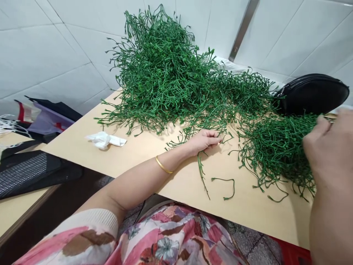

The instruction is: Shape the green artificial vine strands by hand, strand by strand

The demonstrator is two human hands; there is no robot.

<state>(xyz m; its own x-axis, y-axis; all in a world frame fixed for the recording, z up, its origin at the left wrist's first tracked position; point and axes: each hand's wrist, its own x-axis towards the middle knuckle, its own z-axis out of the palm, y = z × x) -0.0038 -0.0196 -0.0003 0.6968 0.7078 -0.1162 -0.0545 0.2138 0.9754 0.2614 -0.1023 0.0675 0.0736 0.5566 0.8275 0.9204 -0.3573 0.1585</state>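
Observation:
My left hand (204, 142) is closed in a pinch at the middle of the table, its fingertips on a thin green plastic stem (227, 139). Below its wrist lies a longer branched green sprig (202, 171). A single bent strand (234, 188) rests on the wood beside that. At the right edge my right hand (331, 147) is raised by a loose heap of green stems (278, 147); motion blurs its fingers, and whatever may be in them cannot be made out. A much larger heap of the same stems (165, 73) rises against the wall.
The pale wooden table (138, 162) carries a crumpled white tissue (104, 140) at its left. A black zippered pouch (311, 94) stands at the back right. Folded fabric (52, 117) and a black mesh bag (24, 173) lie on the far left. Tiled wall (74, 55) borders the back.

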